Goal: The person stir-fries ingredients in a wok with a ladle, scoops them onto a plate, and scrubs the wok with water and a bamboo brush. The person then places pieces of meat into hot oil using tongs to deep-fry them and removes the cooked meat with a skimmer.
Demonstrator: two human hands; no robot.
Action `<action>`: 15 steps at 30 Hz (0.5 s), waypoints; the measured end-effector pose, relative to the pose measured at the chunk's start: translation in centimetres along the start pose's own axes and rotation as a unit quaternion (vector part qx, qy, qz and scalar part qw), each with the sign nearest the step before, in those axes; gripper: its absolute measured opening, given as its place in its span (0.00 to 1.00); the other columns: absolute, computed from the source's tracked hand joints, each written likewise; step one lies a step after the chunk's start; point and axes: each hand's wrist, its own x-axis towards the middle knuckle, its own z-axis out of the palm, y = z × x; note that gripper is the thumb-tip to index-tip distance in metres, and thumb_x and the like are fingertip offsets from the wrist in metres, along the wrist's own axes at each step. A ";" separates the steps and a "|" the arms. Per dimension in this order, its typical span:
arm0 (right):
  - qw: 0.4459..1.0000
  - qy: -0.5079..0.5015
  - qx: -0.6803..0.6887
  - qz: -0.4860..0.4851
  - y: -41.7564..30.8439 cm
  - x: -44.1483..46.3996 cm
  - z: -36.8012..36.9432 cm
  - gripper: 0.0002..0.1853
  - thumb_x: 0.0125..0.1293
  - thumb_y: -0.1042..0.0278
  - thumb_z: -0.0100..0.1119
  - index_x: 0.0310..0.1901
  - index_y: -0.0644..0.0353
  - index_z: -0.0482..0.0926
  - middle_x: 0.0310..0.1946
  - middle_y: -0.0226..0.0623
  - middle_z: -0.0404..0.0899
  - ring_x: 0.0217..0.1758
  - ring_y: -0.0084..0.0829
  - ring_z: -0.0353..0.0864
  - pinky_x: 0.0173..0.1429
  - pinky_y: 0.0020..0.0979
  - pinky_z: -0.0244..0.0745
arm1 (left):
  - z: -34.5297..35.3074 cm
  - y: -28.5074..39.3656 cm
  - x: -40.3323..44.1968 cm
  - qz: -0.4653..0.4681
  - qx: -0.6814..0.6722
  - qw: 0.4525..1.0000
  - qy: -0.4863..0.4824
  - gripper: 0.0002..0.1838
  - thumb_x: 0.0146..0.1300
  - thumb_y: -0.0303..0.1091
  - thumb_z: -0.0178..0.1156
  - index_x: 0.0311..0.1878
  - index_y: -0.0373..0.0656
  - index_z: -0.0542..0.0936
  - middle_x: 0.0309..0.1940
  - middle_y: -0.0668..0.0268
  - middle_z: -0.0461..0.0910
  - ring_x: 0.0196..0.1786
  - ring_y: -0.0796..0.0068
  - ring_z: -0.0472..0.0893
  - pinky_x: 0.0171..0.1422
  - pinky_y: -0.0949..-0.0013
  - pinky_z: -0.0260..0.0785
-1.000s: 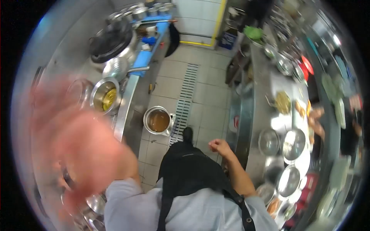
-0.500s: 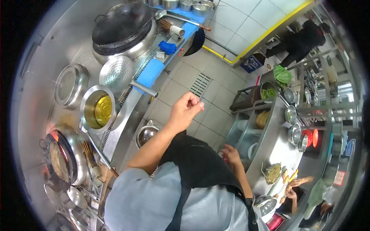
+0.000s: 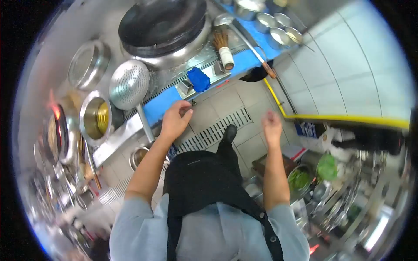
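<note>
My left hand (image 3: 175,121) hovers beside the edge of the stove counter, near the handle of a perforated skimmer (image 3: 129,85). Its fingers curl loosely with the thumb apart, and no object shows in them. Out over the floor at the right is my right hand (image 3: 272,125), blurred, its fingers not clear. A crumpled blue cloth (image 3: 199,79) lies on the counter edge ahead of my left hand. Beyond it are a bamboo brush (image 3: 224,50) with a white-wrapped handle and a ladle (image 3: 250,39). A metal pot (image 3: 90,119) holds yellow oil.
A large black wok (image 3: 161,26) sits on the stove; flame shows by another wok (image 3: 63,126) at left. Metal containers (image 3: 278,38) stand at the counter's far end. A floor drain grate (image 3: 217,130) lies ahead. Green vegetables (image 3: 326,167) are at the right.
My view and body have turned toward the large wok and tiled wall. My right hand has risen forward from beside the apron. My left hand's fingers have loosened and it is nearer the counter.
</note>
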 end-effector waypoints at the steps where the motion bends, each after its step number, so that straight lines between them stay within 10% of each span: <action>1: 0.999 0.018 0.001 -0.035 0.3 5.4 0.3 0.26 0.63 0.66 0.71 0.62 0.67 0.79 0.49 0.44 0.82 0.52 0.34 0.81 0.56 0.36 0.79 | 2.1 0.2 0.2 -0.042 0.056 0.997 -0.028 0.19 0.64 0.38 0.69 0.56 0.41 0.83 0.47 0.56 0.87 0.47 0.66 0.87 0.52 0.64 0.78; 8: 0.942 -0.082 -0.247 -0.211 1.3 26.7 4.5 0.37 0.61 0.67 0.70 0.72 0.63 0.68 0.62 0.58 0.75 0.69 0.59 0.69 0.73 0.50 0.67 | 20.3 -4.1 6.3 -0.038 0.286 0.953 -0.090 0.38 0.61 0.40 0.67 0.72 0.35 0.69 0.73 0.46 0.68 0.78 0.48 0.65 0.81 0.53 0.59; 11: 0.929 -0.219 -0.298 -0.022 -1.1 28.5 5.0 0.22 0.66 0.67 0.63 0.60 0.61 0.73 0.48 0.56 0.83 0.54 0.59 0.81 0.58 0.52 0.76 | 23.8 -3.4 12.4 -0.106 0.286 0.944 -0.128 0.38 0.64 0.36 0.58 0.77 0.34 0.63 0.79 0.46 0.60 0.81 0.49 0.60 0.83 0.51 0.53; 15: 0.955 -0.263 -0.131 -0.035 -2.1 26.9 0.8 0.09 0.71 0.66 0.60 0.46 0.61 0.76 0.30 0.42 0.82 0.30 0.38 0.81 0.35 0.39 0.74 | 29.8 -6.8 16.9 -0.141 0.338 0.920 -0.136 0.37 0.65 0.36 0.55 0.77 0.33 0.63 0.80 0.44 0.57 0.80 0.48 0.61 0.83 0.50 0.53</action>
